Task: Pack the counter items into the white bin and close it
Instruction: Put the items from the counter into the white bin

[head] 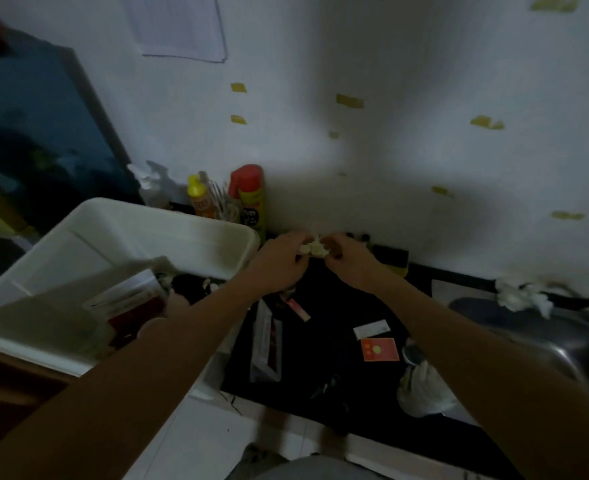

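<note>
Fingers of both hands curl in around a small pale crumpled wad (315,248), yellowish-white, pinched between them. What it is made of is too blurred to tell. Left hand (279,262) grips it from the left, right hand (350,263) from the right, knuckles up. The wad sits above the back of the counter, close to the wall, just past the white bin's far right corner.

Both forearms are bare and reach in from the lower edge. The left forearm crosses over the bin's near right corner.

White bin (168,220) stands left of the hands with its top open. Inside it: a clear-and-red box (130,303) tilted against the near side, with some dark items (189,282) beside it, unclear in the dim light.

Black counter (338,372) lies below the hands. Loose on it are a pinkish stick (298,308), a long flat packet (267,344), a white slip (371,329), a red card (379,349) just beside the slip, and a white bag (424,393) at the right edge.

Against the wall behind the bin stand a yellow bottle (199,199) and a red-capped spray can (249,199), both upright. A dark-and-yellow sponge (393,259) lies right of the hands. Far right is a metal sink (563,341), with crumpled tissue (521,296) on its back rim.
</note>
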A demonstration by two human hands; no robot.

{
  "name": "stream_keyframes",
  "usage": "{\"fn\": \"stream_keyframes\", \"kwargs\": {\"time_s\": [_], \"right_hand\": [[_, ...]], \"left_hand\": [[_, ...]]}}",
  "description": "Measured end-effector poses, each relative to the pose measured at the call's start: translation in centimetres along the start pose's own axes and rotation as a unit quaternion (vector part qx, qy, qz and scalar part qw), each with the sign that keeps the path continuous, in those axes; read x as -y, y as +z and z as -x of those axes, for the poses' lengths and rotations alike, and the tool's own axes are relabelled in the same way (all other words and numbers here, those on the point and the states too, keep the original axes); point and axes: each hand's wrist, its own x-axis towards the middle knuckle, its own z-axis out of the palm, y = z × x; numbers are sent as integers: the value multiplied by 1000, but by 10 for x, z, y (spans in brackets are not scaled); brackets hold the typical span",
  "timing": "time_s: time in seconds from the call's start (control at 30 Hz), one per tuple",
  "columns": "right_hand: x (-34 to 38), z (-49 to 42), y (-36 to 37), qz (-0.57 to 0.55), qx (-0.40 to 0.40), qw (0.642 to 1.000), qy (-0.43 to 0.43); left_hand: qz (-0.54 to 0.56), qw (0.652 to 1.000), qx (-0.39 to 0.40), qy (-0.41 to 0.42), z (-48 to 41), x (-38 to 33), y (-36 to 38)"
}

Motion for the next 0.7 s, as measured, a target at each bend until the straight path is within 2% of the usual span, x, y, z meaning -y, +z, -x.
{"fn": "stream_keyframes", "kwargs": {"time_s": [0.1, 0.2, 0.47, 0.7], "right_hand": [[-28, 21, -6, 9, -4, 1000, -1], [-58, 42, -16, 13, -1, 1000, 27], [-133, 91, -37, 19, 3, 996, 91], [-183, 113, -34, 17, 45, 988, 150]], "left_hand": [[-5, 1000, 21, 2, 1, -11, 34], [28, 998, 58, -9, 3, -26, 72], [15, 990, 142, 11, 2, -72, 153], [6, 981, 194, -15, 11, -73, 203]]}}
